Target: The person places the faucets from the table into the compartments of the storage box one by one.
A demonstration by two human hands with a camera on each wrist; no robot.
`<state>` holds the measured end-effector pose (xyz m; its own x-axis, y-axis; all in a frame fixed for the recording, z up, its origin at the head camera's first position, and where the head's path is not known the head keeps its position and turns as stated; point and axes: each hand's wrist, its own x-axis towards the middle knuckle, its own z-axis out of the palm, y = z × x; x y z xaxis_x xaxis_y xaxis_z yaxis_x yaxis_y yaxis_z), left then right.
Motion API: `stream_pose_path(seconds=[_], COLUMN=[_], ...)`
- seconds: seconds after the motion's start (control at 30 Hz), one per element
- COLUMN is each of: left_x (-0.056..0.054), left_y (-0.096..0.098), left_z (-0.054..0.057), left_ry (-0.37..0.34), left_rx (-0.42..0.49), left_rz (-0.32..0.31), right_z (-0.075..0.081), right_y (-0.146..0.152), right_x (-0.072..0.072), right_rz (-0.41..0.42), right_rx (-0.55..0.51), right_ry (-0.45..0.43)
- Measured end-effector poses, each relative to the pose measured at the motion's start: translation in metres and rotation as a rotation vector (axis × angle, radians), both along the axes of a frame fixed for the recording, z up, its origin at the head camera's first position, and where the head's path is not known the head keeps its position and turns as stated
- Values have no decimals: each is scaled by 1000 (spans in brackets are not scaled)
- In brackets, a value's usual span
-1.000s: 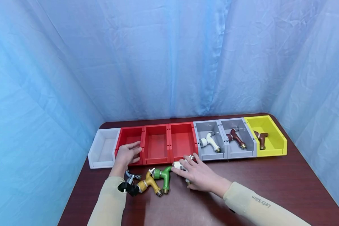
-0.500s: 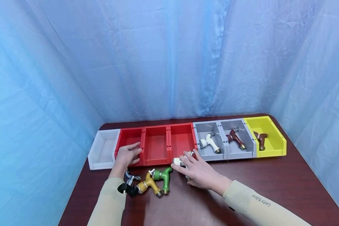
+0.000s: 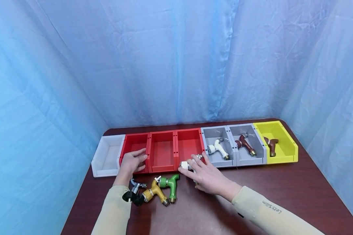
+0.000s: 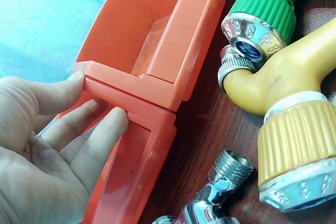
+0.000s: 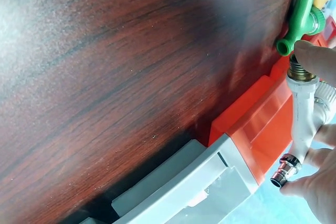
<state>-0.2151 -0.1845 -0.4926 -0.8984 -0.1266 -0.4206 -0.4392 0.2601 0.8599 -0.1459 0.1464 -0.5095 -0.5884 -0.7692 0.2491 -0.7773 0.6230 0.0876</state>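
My right hand (image 3: 207, 176) grips a white tap (image 5: 303, 114) with a white ridged knob, a brass threaded end and a silver spout tip. It holds the tap over the front lip of the right-hand red bin (image 3: 189, 143); the hand covers part of the tap. My left hand (image 3: 132, 162) reaches over the leftmost red bin (image 3: 135, 138). In the left wrist view its thumb touches the rim between two red bins, and its loosely bent fingers reach inside one. A green tap (image 3: 172, 187), a yellow tap (image 3: 156, 191) and a chrome tap (image 4: 215, 195) lie between the hands.
The bins stand in one row: a white bin (image 3: 107, 156), three red ones, two grey ones and a yellow bin (image 3: 285, 143). One grey bin holds a white tap (image 3: 219, 149), the other a dark red tap (image 3: 246, 145). A brown tap (image 3: 272, 146) lies in the yellow bin.
My right hand has lifted the white tap slightly and brought it forward, from the table in front of the right-hand red bin to over its lip. My left hand has stayed put.
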Motion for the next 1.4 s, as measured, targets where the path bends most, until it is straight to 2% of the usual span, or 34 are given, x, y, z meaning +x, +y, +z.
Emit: stream_pose_path(seconds=[0.27, 0.47, 0.7, 0.93, 1.13, 1.4], left_x=[0, 0, 0, 0, 0, 0], left_y=[0, 0, 1, 1, 1, 1], left_z=[0, 0, 1, 0, -1, 0], left_ry=[8, 5, 8, 6, 6, -8], left_rx=[-4, -4, -2, -15, -14, -12], left_rz=[-5, 0, 2, -1, -2, 3], right_z=[1, 2, 7, 9, 9, 6], right_y=[3, 5, 4, 3, 5, 6], right_x=[-5, -12, -20, -26, -32, -43], right_rz=[-4, -4, -12, -19, -30, -41], right_rx=[-22, -52, -32, -38, -27, -60], right_ry=[-10, 23, 49, 29, 18, 61])
